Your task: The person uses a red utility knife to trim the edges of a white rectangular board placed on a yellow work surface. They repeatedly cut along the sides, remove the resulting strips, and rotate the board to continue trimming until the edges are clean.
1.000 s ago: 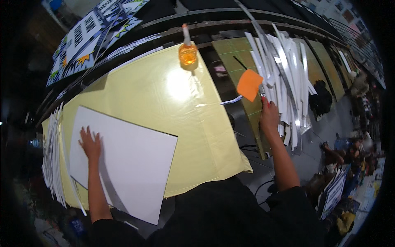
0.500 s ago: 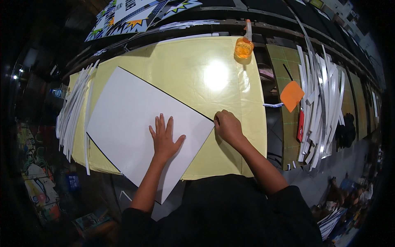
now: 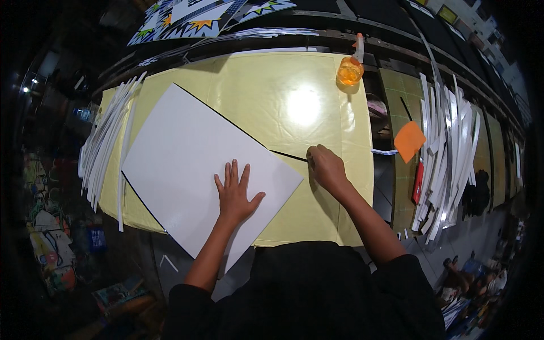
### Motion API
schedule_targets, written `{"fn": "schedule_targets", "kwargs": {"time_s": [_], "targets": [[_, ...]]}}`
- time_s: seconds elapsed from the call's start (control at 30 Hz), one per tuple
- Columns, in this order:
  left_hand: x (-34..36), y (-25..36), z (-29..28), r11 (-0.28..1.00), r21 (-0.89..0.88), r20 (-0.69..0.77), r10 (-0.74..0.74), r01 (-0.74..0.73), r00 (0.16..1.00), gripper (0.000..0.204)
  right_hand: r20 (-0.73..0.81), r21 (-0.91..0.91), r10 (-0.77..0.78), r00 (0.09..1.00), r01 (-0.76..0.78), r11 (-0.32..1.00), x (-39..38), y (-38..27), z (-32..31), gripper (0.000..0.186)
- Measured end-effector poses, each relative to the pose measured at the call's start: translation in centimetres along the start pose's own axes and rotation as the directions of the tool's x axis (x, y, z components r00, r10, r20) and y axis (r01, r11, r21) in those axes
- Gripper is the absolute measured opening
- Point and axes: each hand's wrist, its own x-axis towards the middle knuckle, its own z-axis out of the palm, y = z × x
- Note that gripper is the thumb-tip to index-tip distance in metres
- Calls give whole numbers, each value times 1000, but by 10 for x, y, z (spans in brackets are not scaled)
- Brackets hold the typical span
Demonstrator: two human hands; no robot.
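Note:
A large white board (image 3: 187, 147) lies at a slant on the yellow-covered table (image 3: 249, 79), its near corner jutting past the table's front edge. My left hand (image 3: 235, 198) rests flat on the board's right part, fingers spread. A thin black strip (image 3: 290, 155) runs along the board's far edge, then leaves it and slants across the yellow cover to my right hand (image 3: 327, 167). The fingers of that hand pinch the strip's end, just beyond the board's right corner. Another dark line borders the board's near-left edge.
A spray bottle with orange liquid (image 3: 349, 71) stands at the far right corner. White strips (image 3: 107, 147) are bundled on the left. To the right lie an orange diamond-shaped piece (image 3: 409, 141), a red-handled tool (image 3: 418, 182) and more white strips (image 3: 447, 153). Colourful printed boards (image 3: 198, 22) sit behind.
My right hand has drawn the black strip's end away from the board's far edge, leaving a gap near the right corner. My left hand stays flat on the board.

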Motion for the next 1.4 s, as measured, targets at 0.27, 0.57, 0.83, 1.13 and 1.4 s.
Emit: {"fn": "schedule_targets", "kwargs": {"time_s": [0.27,0.57,0.83,1.13,1.4], "targets": [[-3,-3,1,1000,-6,5,-2,2,1000,89,-63,68,-182,981,186,980,9,-21,5,7],[-2,-3,3,1000,1,-7,7,-7,1000,89,-48,-37,-211,976,209,977,44,-12,7,8],[-3,1,-2,1000,1,15,0,0,1000,90,-50,-129,-321,946,312,941,104,-50,-29,4],[-6,2,-2,999,29,24,-18,17,1000,88,-145,-202,-481,865,450,870,170,-95,-86,10],[-4,-2,1,999,31,4,-9,9,1000,89,-256,-378,-617,744,511,772,243,-161,-161,11]]}}
